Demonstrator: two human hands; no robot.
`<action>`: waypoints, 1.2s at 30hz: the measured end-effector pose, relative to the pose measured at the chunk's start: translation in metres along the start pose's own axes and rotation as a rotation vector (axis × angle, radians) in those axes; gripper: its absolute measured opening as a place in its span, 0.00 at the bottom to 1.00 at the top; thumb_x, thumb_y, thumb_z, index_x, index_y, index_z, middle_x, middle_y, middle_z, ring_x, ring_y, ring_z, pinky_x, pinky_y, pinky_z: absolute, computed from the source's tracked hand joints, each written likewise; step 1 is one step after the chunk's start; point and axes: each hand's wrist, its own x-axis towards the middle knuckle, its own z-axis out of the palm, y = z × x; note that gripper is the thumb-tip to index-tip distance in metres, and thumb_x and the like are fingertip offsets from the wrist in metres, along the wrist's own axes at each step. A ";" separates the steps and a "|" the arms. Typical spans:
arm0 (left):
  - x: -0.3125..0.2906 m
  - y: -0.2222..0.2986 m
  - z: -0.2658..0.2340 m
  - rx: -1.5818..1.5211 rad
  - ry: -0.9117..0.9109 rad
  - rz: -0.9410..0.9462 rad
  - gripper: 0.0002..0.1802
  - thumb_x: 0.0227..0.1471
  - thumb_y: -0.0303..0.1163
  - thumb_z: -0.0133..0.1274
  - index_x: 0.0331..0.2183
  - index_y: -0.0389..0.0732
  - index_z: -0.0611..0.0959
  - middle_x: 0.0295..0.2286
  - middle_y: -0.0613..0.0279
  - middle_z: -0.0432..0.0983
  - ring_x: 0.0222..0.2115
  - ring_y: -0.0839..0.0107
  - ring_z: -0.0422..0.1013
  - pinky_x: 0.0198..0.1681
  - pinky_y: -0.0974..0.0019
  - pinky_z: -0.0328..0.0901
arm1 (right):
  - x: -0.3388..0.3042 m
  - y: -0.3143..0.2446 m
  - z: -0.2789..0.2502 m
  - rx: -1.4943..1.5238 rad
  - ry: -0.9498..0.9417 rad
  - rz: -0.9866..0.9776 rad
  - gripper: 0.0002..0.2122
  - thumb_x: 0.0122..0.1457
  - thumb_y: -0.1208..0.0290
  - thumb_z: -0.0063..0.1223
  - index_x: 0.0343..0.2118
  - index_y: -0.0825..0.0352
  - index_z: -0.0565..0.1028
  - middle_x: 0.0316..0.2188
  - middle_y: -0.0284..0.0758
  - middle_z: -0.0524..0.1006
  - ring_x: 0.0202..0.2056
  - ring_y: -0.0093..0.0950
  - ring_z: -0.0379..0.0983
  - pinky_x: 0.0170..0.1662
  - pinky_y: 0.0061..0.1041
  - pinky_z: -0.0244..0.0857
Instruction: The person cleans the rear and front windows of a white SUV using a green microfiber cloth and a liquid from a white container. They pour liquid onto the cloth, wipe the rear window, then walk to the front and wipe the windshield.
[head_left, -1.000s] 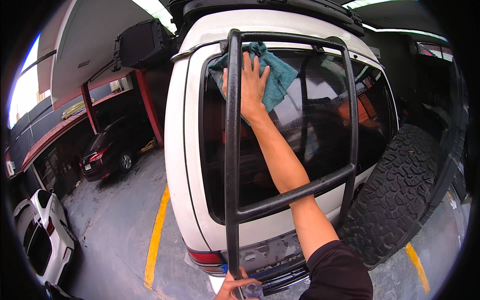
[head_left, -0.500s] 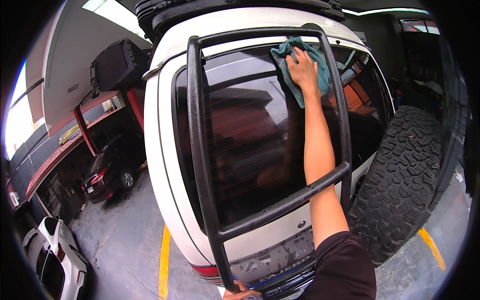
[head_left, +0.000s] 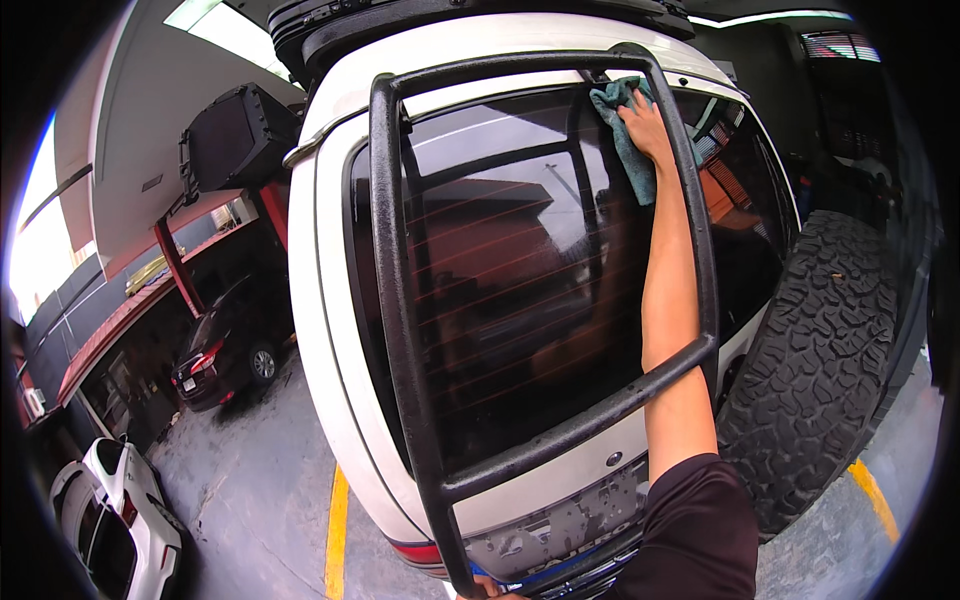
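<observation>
Right hand (head_left: 645, 125): raised high through the ladder frame; fingers laid flat and fairly spread over the teal cleaning cloth (head_left: 625, 135), which is pressed against the glass rather than gripped in a fist.
Teal cleaning cloth: bunched at the upper right corner of the dark tinted rear window (head_left: 520, 280) of the white off-road vehicle (head_left: 330, 330); its lower end is seen hanging below the wrist.
Right forearm: passed between the window and the black tubular metal ladder (head_left: 400, 300), crossing behind the lower rung.
Left hand (head_left: 490, 590): only a sliver shown at the bottom edge, at the foot of the ladder's left rail; finger state cannot be told.
Knobby black spare tyre (head_left: 820, 370): mounted just right of the ladder, near the arm.
Surroundings: yellow floor line (head_left: 335, 530) under the vehicle; dark parked car (head_left: 225, 345) and white car (head_left: 115, 510) well apart on the left.
</observation>
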 end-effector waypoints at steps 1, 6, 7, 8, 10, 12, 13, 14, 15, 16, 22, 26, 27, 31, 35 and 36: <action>-0.001 0.000 0.000 -0.021 -0.001 -0.020 0.19 0.48 0.32 0.68 0.42 0.34 0.88 0.37 0.59 0.77 0.40 0.65 0.73 0.45 0.61 0.66 | -0.002 -0.002 -0.003 0.111 0.088 0.097 0.32 0.65 0.47 0.38 0.69 0.57 0.64 0.73 0.36 0.55 0.73 0.43 0.47 0.74 0.44 0.38; -0.007 -0.008 0.001 -0.066 -0.005 -0.080 0.24 0.45 0.36 0.71 0.44 0.35 0.87 0.40 0.57 0.76 0.44 0.62 0.70 0.49 0.59 0.64 | -0.014 -0.018 -0.023 0.060 -0.011 0.095 0.32 0.66 0.50 0.34 0.71 0.59 0.59 0.73 0.39 0.54 0.72 0.43 0.49 0.74 0.47 0.38; -0.007 -0.009 0.000 -0.067 -0.013 -0.088 0.25 0.44 0.37 0.71 0.44 0.35 0.87 0.41 0.57 0.76 0.45 0.61 0.70 0.49 0.58 0.63 | -0.017 -0.027 -0.024 0.019 0.028 0.144 0.32 0.66 0.51 0.34 0.71 0.60 0.59 0.73 0.40 0.53 0.72 0.44 0.50 0.73 0.48 0.38; -0.008 -0.010 -0.002 -0.072 -0.019 -0.100 0.26 0.43 0.38 0.72 0.44 0.36 0.87 0.41 0.57 0.76 0.46 0.61 0.69 0.50 0.57 0.63 | -0.021 -0.038 -0.025 -0.015 0.065 0.204 0.31 0.66 0.52 0.34 0.71 0.60 0.59 0.73 0.40 0.53 0.72 0.45 0.50 0.73 0.49 0.38; -0.009 -0.011 -0.003 -0.084 -0.022 -0.111 0.28 0.41 0.39 0.72 0.45 0.36 0.87 0.43 0.56 0.76 0.47 0.60 0.68 0.51 0.56 0.62 | -0.038 -0.068 -0.022 0.018 0.036 0.249 0.30 0.68 0.52 0.32 0.71 0.58 0.59 0.74 0.37 0.51 0.73 0.47 0.44 0.69 0.67 0.31; -0.009 -0.012 -0.005 -0.081 -0.030 -0.121 0.30 0.40 0.41 0.73 0.45 0.36 0.87 0.44 0.55 0.75 0.49 0.59 0.67 0.53 0.55 0.61 | -0.058 -0.110 -0.012 -0.058 0.009 0.197 0.31 0.70 0.51 0.31 0.71 0.62 0.59 0.74 0.41 0.52 0.73 0.50 0.41 0.70 0.66 0.31; -0.009 -0.013 -0.006 -0.081 -0.041 -0.124 0.32 0.39 0.42 0.74 0.46 0.37 0.87 0.44 0.55 0.75 0.50 0.58 0.66 0.53 0.55 0.61 | -0.069 -0.129 -0.008 -0.064 -0.002 0.143 0.31 0.70 0.51 0.31 0.70 0.63 0.60 0.73 0.42 0.52 0.73 0.51 0.42 0.70 0.66 0.31; -0.008 -0.014 -0.007 -0.077 -0.051 -0.124 0.33 0.38 0.43 0.74 0.46 0.37 0.86 0.45 0.54 0.75 0.51 0.58 0.66 0.54 0.54 0.60 | -0.078 -0.144 -0.003 -0.017 -0.002 0.019 0.30 0.70 0.51 0.31 0.70 0.63 0.61 0.73 0.43 0.54 0.73 0.51 0.43 0.70 0.66 0.32; -0.009 -0.017 -0.009 -0.073 -0.059 -0.129 0.34 0.38 0.43 0.75 0.46 0.37 0.86 0.45 0.54 0.75 0.51 0.57 0.65 0.55 0.53 0.60 | -0.083 -0.152 -0.001 0.027 -0.054 -0.113 0.30 0.70 0.51 0.31 0.69 0.63 0.61 0.72 0.44 0.55 0.73 0.51 0.44 0.70 0.66 0.32; -0.010 -0.021 -0.011 -0.073 -0.066 -0.131 0.35 0.37 0.44 0.75 0.47 0.37 0.86 0.46 0.54 0.75 0.52 0.57 0.65 0.55 0.53 0.59 | -0.087 -0.155 0.002 0.012 -0.035 -0.160 0.30 0.70 0.49 0.32 0.69 0.60 0.63 0.72 0.40 0.56 0.73 0.45 0.45 0.71 0.61 0.34; -0.014 -0.055 -0.024 -0.176 -0.132 -0.357 0.40 0.33 0.50 0.77 0.48 0.38 0.86 0.48 0.52 0.76 0.57 0.53 0.61 0.62 0.48 0.54 | -0.046 -0.030 -0.002 0.075 0.139 0.033 0.29 0.68 0.50 0.35 0.65 0.63 0.70 0.69 0.34 0.64 0.72 0.36 0.51 0.72 0.53 0.41; -0.019 -0.047 -0.014 -0.117 -0.042 -0.242 0.25 0.44 0.38 0.72 0.43 0.35 0.87 0.37 0.59 0.79 0.42 0.64 0.71 0.49 0.60 0.63 | -0.004 0.012 -0.002 0.044 0.179 0.182 0.31 0.68 0.47 0.35 0.68 0.61 0.64 0.69 0.43 0.62 0.72 0.41 0.52 0.71 0.59 0.38; -0.020 -0.040 -0.012 -0.100 -0.033 -0.224 0.21 0.46 0.35 0.70 0.41 0.34 0.88 0.35 0.60 0.79 0.38 0.66 0.73 0.45 0.63 0.66 | -0.009 0.009 0.000 0.017 0.143 0.277 0.31 0.68 0.45 0.36 0.69 0.58 0.64 0.71 0.42 0.59 0.72 0.42 0.50 0.70 0.61 0.37; -0.003 -0.012 -0.005 0.098 -0.055 -0.033 0.21 0.44 0.34 0.73 0.38 0.33 0.88 0.31 0.62 0.81 0.32 0.71 0.75 0.41 0.68 0.68 | -0.083 -0.018 -0.007 0.032 0.091 0.064 0.32 0.66 0.40 0.39 0.70 0.48 0.63 0.73 0.35 0.54 0.74 0.43 0.44 0.69 0.65 0.35; 0.006 0.005 -0.010 0.140 -0.098 -0.054 0.29 0.29 0.41 0.79 0.36 0.39 0.90 0.34 0.60 0.72 0.39 0.68 0.68 0.45 0.61 0.63 | -0.183 -0.037 -0.027 -0.013 0.094 0.154 0.32 0.65 0.39 0.41 0.70 0.46 0.63 0.74 0.34 0.53 0.73 0.46 0.44 0.69 0.65 0.36; 0.009 0.005 -0.013 0.212 -0.121 -0.029 0.31 0.23 0.44 0.81 0.35 0.41 0.92 0.34 0.64 0.62 0.40 0.67 0.61 0.43 0.61 0.59 | -0.200 -0.040 -0.035 0.005 0.100 0.188 0.32 0.65 0.39 0.41 0.70 0.46 0.62 0.74 0.34 0.53 0.73 0.47 0.44 0.69 0.65 0.35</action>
